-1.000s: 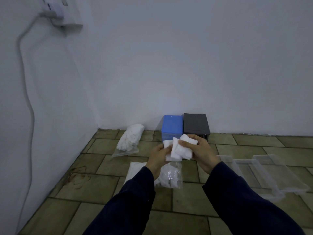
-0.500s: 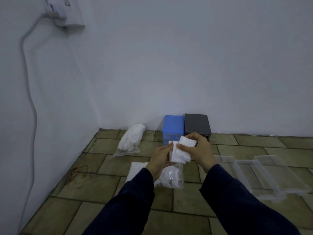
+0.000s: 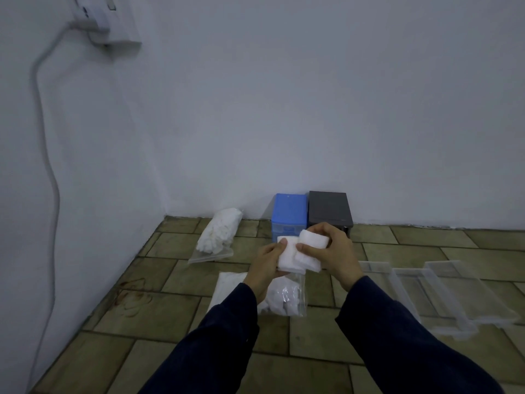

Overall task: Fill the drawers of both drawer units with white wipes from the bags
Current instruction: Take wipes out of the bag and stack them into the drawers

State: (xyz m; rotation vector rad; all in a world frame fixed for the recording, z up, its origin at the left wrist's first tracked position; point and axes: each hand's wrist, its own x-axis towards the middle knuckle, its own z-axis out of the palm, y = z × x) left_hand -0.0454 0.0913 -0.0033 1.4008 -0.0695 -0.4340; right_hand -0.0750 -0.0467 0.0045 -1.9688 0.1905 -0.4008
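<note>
A stack of white wipes (image 3: 298, 253) is held between both hands above the floor. My left hand (image 3: 264, 265) grips its left edge, my right hand (image 3: 331, 251) curls round its right side and top. Below them lies a clear bag (image 3: 287, 298) with more wipes. Another full bag of wipes (image 3: 218, 234) lies by the wall corner. A blue drawer unit (image 3: 289, 214) and a dark grey drawer unit (image 3: 329, 209) stand side by side against the back wall. Several clear plastic drawers (image 3: 443, 291) lie on the tiles at the right.
A tiled floor (image 3: 142, 317) meets white walls at the back and left. A wall socket (image 3: 113, 21) with a plugged cable (image 3: 48, 172) hangs down the left wall. A flat white bag (image 3: 227, 285) lies under the clear one.
Both hands have drawn closer on the wipes, and my right hand now wraps further round the stack. The view has shifted slightly.
</note>
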